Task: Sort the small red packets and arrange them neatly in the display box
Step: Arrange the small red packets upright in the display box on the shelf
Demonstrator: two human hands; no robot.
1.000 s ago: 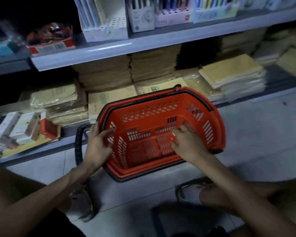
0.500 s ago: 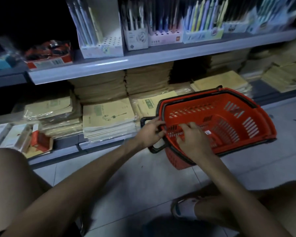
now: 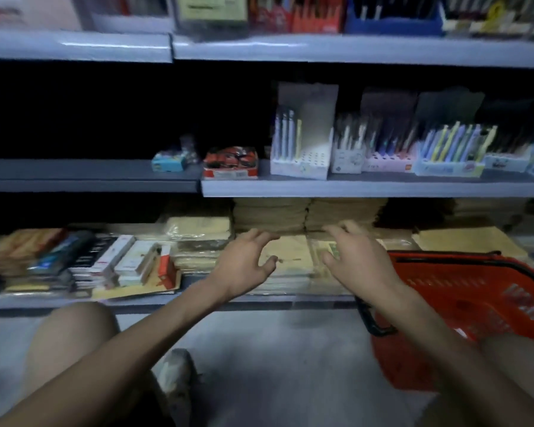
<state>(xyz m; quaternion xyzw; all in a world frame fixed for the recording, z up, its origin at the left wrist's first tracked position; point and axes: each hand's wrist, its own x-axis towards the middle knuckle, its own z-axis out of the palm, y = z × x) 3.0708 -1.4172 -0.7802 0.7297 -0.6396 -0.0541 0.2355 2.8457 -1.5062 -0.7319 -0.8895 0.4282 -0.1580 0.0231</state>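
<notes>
On the middle shelf [image 3: 352, 188], above and beyond your hands, sits the display box [image 3: 230, 173] with the small red packets [image 3: 230, 157] heaped inside it, just left of the white pen holder [image 3: 301, 149] and right of a small blue box [image 3: 168, 163]. Your left hand [image 3: 244, 266] is raised in front of the bottom shelf, fingers spread and slightly curled, holding nothing; the box lies well above it, almost directly over it. Your right hand [image 3: 356, 260] is likewise spread and empty, and the box lies up and to its left. Both hands hover before the stacks of tan envelopes [image 3: 290, 266]; contact with them cannot be determined through the blur. The red basket [image 3: 475, 297] rests on the floor at your right, behind your right forearm.
</notes>
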